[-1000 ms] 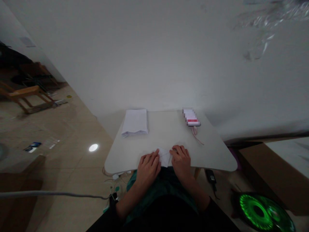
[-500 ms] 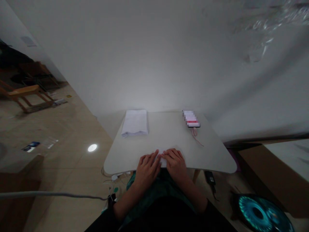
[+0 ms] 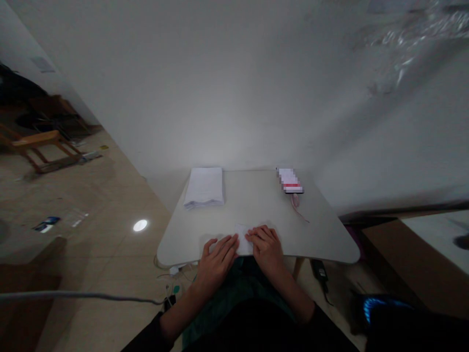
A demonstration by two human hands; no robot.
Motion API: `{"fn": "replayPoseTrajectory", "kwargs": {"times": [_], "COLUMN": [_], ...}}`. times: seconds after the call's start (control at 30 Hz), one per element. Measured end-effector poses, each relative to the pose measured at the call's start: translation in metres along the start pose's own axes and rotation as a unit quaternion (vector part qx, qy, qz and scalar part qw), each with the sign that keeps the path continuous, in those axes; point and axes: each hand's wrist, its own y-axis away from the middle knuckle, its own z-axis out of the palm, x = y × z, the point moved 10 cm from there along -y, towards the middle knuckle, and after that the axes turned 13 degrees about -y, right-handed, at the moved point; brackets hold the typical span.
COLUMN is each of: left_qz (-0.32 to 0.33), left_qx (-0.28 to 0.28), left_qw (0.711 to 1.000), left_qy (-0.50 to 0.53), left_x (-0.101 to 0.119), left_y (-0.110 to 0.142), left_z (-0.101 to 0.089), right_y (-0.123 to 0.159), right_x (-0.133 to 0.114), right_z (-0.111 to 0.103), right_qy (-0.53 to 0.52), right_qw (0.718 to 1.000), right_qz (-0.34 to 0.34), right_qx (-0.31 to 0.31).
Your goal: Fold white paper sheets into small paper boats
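Note:
A small piece of white paper (image 3: 243, 240) lies near the front edge of the white table, between my two hands. My left hand (image 3: 217, 259) rests on the tabletop with its fingers stretched out, the fingertips at the paper's left edge. From the other side my right hand (image 3: 268, 247) lies over the right part of the paper, fingers extended and slightly bent, hiding that part. At the back left of the table sits a stack of white paper sheets (image 3: 204, 187).
A phone (image 3: 291, 180) with a pink cable (image 3: 298, 211) is at the back right of the white table (image 3: 315, 234). A wall stands right behind the table. On the right are a cardboard box (image 3: 399, 254) and a dark shape in front of a blue light (image 3: 377, 304). A wooden chair (image 3: 40, 139) stands far left.
My left hand has shifted left and slightly down, baring more of the paper. My right hand has hardly moved. A dark shape now covers most of the lit object at the lower right.

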Motion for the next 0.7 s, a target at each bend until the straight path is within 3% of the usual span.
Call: {"fn": "replayPoseTrajectory", "kwargs": {"times": [0.47,0.7], "left_qz": [-0.004,0.003], "left_qx": [0.002,-0.022], "left_qw": [0.999,0.999], "left_qy": [0.043,0.026], "left_x": [-0.0104,-0.0054], "left_y": [-0.0001,0.005], "left_z": [-0.0059,0.0011], "right_y": [0.0001,0.001], "right_x": [0.0023,-0.0017], "right_z": [-0.0013,-0.0053], "right_qy": [-0.007,-0.02], "right_qw": [1.0,1.0], "right_qz": [0.007,0.0], "right_qx": [0.004,0.011]}}
